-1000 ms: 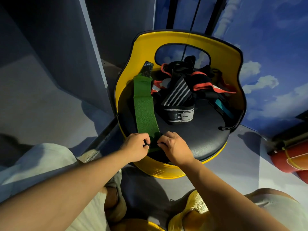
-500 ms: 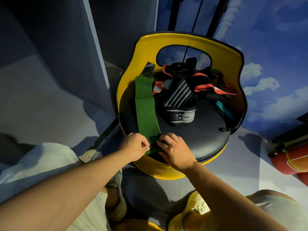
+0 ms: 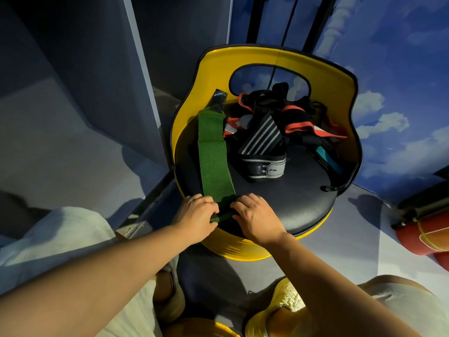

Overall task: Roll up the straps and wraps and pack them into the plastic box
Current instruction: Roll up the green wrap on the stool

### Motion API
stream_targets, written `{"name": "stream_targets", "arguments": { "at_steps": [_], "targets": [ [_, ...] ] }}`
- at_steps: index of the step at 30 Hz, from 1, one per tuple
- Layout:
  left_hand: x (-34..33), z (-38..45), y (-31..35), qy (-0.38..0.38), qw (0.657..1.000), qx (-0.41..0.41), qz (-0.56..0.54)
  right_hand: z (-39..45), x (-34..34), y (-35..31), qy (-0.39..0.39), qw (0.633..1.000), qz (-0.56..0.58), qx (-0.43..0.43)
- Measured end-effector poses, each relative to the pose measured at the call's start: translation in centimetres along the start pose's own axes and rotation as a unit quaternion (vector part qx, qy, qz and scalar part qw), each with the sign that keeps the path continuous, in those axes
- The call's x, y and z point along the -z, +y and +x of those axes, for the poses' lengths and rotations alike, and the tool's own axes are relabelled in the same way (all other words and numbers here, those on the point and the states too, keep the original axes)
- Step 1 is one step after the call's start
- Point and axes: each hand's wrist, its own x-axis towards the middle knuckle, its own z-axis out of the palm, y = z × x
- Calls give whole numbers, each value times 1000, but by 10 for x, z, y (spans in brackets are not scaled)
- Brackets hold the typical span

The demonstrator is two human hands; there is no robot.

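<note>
A long green wrap (image 3: 213,161) with a black tab at its far end lies stretched along the left side of a black seat cushion (image 3: 298,203). Its near end is curled into a small roll between my hands. My left hand (image 3: 196,220) and my right hand (image 3: 255,217) both pinch that rolled end at the seat's front edge. Behind it lies a black wrap with white stripes (image 3: 263,152). A tangle of black, red and teal straps (image 3: 296,117) is heaped at the back of the seat. No plastic box is in view.
The seat belongs to a yellow barrel chair (image 3: 279,59) with a cut-out backrest. A grey partition (image 3: 116,69) rises at the left. A red cylinder (image 3: 427,237) lies on the floor at right. My knees and yellow shoes (image 3: 279,310) are below.
The rolled near end of the green wrap has grown slightly as both hands turned it forward. The hands stayed at the seat's front edge.
</note>
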Motion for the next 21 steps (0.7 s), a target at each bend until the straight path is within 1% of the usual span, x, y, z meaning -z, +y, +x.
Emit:
{"name": "stream_targets", "arguments": {
  "at_steps": [3, 8, 12, 15, 18, 21],
  "targets": [
    [-3, -2, -1, 19, 1000, 12, -18, 0, 1, 0, -13, 1000, 8, -7],
    [1, -2, -4, 21, 999, 5, -42, 3, 4, 0, -18, 999, 23, -27],
    [1, 0, -12, 12, 993, 27, -117, 6, 4, -3, -35, 995, 68, -72],
    [0, 5, -13, -7, 988, 50, -143, 8, 2, -3, -48, 986, 115, -113],
    [0, 9, -12, 8, 984, 62, -165, 11, 4, -4, -33, 976, 163, -141],
    [1, 9, -12, 31, 980, 71, -184, 12, 6, -5, -2, 968, 183, -174]
  ]
}}
